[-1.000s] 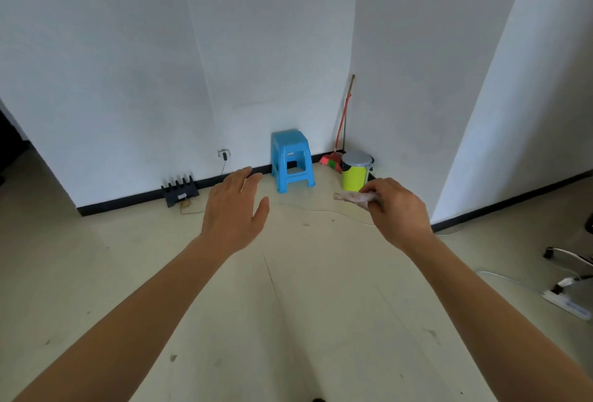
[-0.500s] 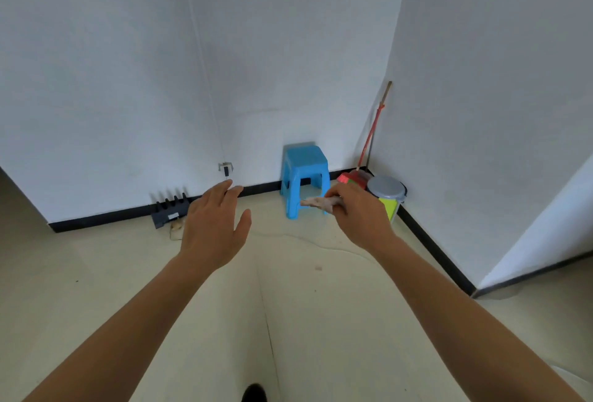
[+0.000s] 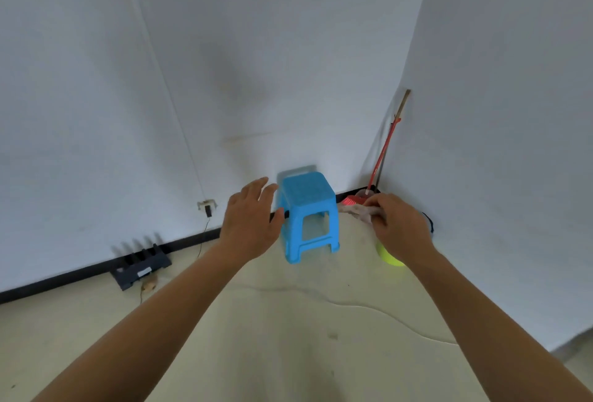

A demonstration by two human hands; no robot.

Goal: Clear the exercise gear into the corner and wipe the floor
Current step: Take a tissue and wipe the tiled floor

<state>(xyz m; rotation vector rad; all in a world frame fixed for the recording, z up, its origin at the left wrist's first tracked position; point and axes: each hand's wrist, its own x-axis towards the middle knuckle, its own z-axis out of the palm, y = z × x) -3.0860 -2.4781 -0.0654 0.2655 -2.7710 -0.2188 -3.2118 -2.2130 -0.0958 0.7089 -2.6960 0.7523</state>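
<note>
i see one black slotted rack (image 3: 141,263) by the wall, then my left hand (image 3: 250,225) with its grip spread, one blue plastic stool (image 3: 308,212), my right hand (image 3: 401,228) pinching one pale crumpled rag (image 3: 357,210), one red broom (image 3: 378,170) in the corner.

You're in a bare room corner of a home.
White walls, a pale floor (image 3: 288,337), a plastic stool (image 3: 308,209), a broom (image 3: 382,157) and a bin (image 3: 390,257) show it.
</note>
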